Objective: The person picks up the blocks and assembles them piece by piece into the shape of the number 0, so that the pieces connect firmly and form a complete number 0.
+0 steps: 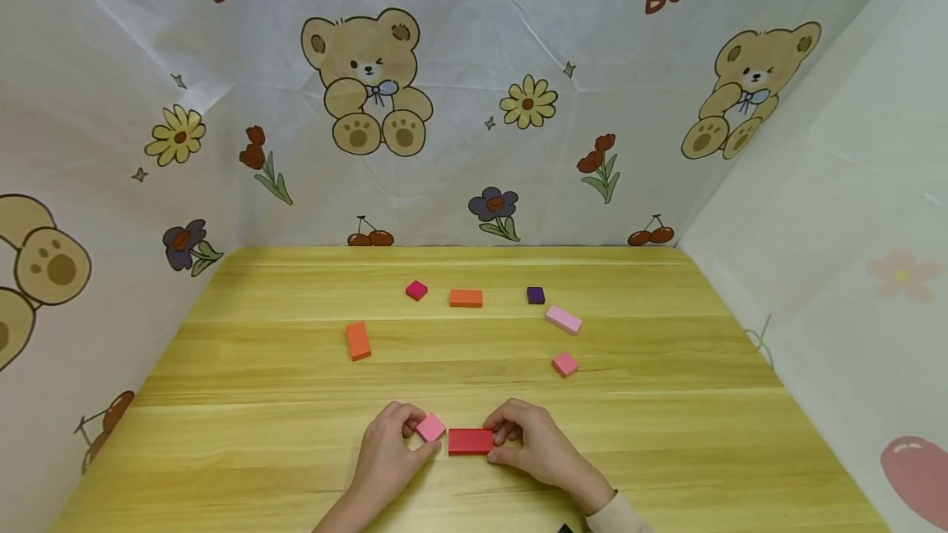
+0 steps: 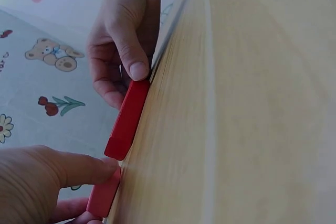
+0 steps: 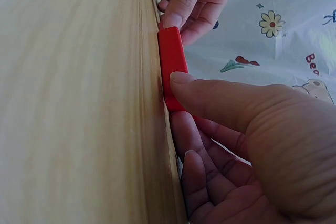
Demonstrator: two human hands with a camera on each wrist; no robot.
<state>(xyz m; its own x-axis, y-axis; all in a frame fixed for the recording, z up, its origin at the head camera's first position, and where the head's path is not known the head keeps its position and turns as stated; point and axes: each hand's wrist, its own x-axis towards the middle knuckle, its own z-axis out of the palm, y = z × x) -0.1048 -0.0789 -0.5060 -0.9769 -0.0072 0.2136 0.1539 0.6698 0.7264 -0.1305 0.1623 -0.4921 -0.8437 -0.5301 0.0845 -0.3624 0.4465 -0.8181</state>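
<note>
Near the front of the table, my left hand [image 1: 392, 447] pinches a small pink square block [image 1: 431, 428] between thumb and fingers, with one corner turned toward the right. Just right of it lies a red rectangular block [image 1: 470, 442], its long side running left to right. My right hand [image 1: 535, 442] holds the red block by its right end, thumb on the near side and fingers on the far side. In the left wrist view the pink block [image 2: 104, 195] sits close to the end of the red block [image 2: 127, 121].
Farther back on the wooden table [image 1: 259, 401] lie an orange block [image 1: 359, 341], another orange block [image 1: 466, 298], a magenta block [image 1: 417, 290], a dark purple block [image 1: 536, 295], a light pink block [image 1: 564, 320] and a pink square block [image 1: 565, 364]. Bear-print cloth [image 1: 452, 48] surrounds the table.
</note>
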